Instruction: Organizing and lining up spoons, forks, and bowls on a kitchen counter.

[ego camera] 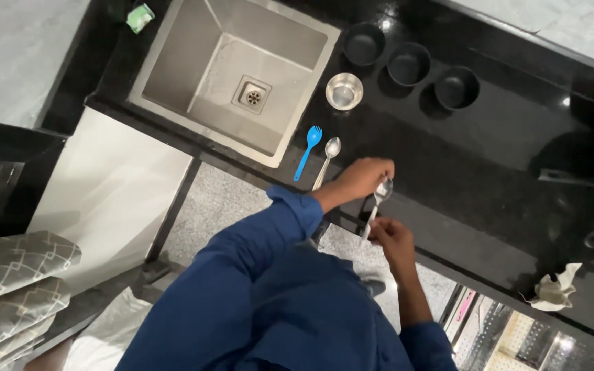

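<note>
My left hand (360,177) reaches over the front edge of the black counter (489,158), fingers closed around the bowl end of a metal spoon (383,189). Just below it, my right hand (392,237) pinches the lower end of the same spoon's handle. The spoon hangs between both hands at the counter's front edge. Both arms wear blue sleeves. To the left of my hands, a blue plastic fork (309,150) and a second metal spoon (328,156) lie side by side on the counter.
A steel sink (173,62) is set in the counter at the left, with a small steel bowl (344,91) beside it. Three black bowls (409,64) stand in a row behind. A crumpled cloth (553,291) and dark pan handles (572,180) are at the right.
</note>
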